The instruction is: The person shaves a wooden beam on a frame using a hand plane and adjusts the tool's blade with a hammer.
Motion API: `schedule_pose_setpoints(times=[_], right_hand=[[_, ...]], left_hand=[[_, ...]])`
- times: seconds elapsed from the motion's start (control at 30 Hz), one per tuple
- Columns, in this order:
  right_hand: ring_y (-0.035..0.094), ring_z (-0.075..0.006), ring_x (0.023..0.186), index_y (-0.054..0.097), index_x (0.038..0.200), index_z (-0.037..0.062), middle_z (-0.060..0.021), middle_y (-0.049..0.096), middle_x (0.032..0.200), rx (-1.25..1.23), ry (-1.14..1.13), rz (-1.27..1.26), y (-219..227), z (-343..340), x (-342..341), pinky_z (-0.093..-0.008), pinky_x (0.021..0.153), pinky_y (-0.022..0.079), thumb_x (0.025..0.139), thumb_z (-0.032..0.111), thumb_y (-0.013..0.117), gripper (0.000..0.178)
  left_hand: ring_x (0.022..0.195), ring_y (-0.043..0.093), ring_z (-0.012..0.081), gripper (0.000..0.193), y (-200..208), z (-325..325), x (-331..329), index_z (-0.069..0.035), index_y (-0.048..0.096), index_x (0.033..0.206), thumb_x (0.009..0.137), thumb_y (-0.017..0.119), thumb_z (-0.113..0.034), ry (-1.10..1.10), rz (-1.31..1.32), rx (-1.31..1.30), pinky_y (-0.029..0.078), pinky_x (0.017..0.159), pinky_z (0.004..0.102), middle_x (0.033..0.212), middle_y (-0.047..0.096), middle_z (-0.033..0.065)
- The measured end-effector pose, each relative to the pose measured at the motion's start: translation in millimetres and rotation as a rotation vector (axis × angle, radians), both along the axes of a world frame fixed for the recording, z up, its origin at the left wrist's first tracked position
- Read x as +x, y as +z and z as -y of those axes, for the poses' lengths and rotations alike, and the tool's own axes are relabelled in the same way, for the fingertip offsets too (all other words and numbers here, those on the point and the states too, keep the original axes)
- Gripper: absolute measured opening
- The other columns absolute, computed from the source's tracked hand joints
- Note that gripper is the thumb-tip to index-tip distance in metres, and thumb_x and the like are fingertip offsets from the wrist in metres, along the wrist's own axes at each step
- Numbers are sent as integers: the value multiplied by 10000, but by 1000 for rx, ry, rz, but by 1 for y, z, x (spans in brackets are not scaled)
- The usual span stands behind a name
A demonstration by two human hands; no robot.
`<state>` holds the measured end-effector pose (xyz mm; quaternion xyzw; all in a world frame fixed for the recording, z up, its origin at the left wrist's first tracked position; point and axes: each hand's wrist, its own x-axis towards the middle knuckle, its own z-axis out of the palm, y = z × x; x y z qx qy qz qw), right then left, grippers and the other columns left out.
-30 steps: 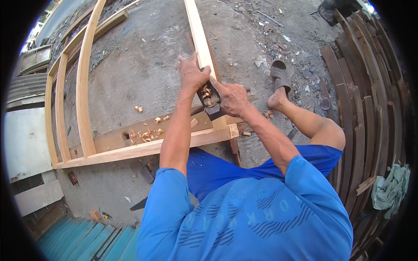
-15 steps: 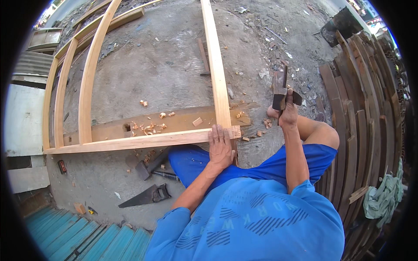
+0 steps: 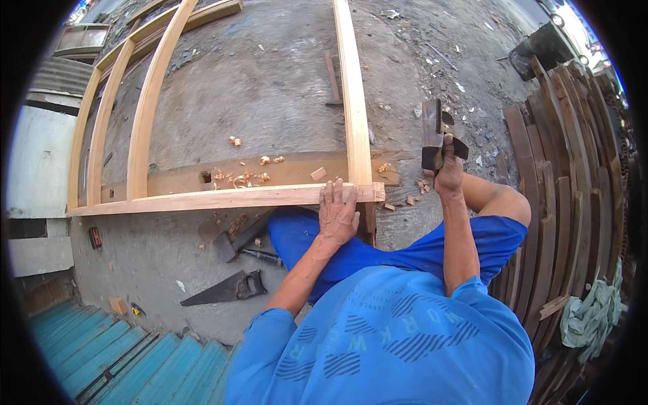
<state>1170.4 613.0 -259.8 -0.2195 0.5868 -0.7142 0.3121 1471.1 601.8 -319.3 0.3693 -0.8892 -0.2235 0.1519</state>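
A pale wooden frame (image 3: 263, 197) made of slats lies in front of me, its near rail crossing to a corner by my knees. My left hand (image 3: 338, 214) rests on that rail near the corner, fingers stretched over its top. To the right, my right hand (image 3: 449, 174) is closed on a dark hand plane (image 3: 433, 131), held up off the wood, apart from the frame. The plane's long body points away from me. Curled wood shavings (image 3: 241, 179) are scattered on a brown board (image 3: 169, 181) beneath the frame.
Near my left knee lie a hammer (image 3: 228, 248), a dark-handled tool (image 3: 262, 256) and a handsaw (image 3: 226, 289). Another long-handled tool (image 3: 332, 79) lies beyond. Stacked dark timber (image 3: 550, 202) lines the right side, with a pale green cloth (image 3: 592, 316) on it. Teal slats (image 3: 135, 368) border the lower left.
My right hand has turned the plane, so more of its long body shows. My left hand stays on the rail near the corner. The whole view has shifted slightly.
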Motion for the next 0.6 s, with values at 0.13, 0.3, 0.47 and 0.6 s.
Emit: schedule_pose_setpoints(times=[0.13, 0.3, 0.47, 0.6], right_hand=[[587, -70, 567, 661, 1078, 119, 27, 649, 785, 31, 33, -42, 2, 5, 8, -228, 402, 426, 975, 512, 653, 406], [578, -73, 704, 651, 1134, 99, 30, 642, 881, 99, 31, -28, -4, 9, 10, -245, 560, 446, 950, 498, 700, 442], [607, -118, 1021, 637, 1222, 21, -21, 665, 1123, 41, 161, 13, -13, 16, 14, -307, 903, 504, 956, 449, 719, 511], [600, -82, 848, 656, 1077, 57, 12, 647, 946, 55, 138, -40, 2, 35, 35, -273, 738, 512, 998, 415, 672, 367]], left_hand=[[1476, 289, 479, 763, -13, 7, 35, -32, 488, 1468, 778, 745, -228, -111, 16, -32, 227, 1214, 588, 1543, 365, 326], [1500, 253, 483, 804, -15, 16, 66, -17, 461, 1494, 782, 747, -259, 69, 79, -33, 194, 1228, 584, 1579, 322, 333], [1486, 233, 516, 855, -9, 28, 68, -21, 429, 1510, 782, 767, -315, 263, 169, -29, 180, 1218, 613, 1553, 357, 312], [1480, 230, 527, 867, -8, 18, 35, -45, 421, 1516, 774, 776, -318, 123, 126, 30, 193, 1211, 621, 1542, 330, 345]])
